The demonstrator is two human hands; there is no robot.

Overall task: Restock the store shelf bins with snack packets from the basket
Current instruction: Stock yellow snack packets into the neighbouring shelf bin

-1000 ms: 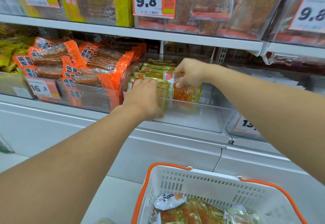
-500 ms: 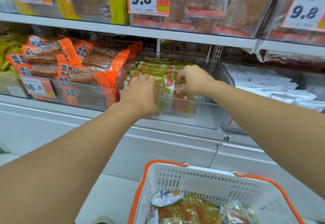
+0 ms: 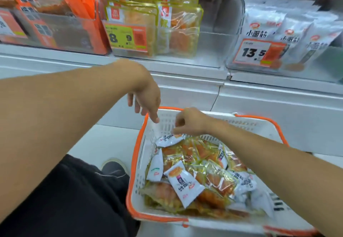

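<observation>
A white basket with an orange rim sits low in front of me, filled with several clear yellow-edged packets of orange snack and white packets. My left hand hangs over the basket's far left corner, fingers spread, holding nothing. My right hand hovers just above a white packet at the basket's back, fingers curled and pinched together, with nothing in them. Above, the clear middle bin holds upright yellow-edged packets at its left side.
A bin of orange packets stands at the left, a bin of white packets at the right, each with a price tag. The white shelf ledge runs between bins and basket. My dark trouser leg and shoe are at the lower left.
Both hands have left the middle bin and dropped to the basket. The packet they were setting upright now stands in the bin. My view has tilted down.
</observation>
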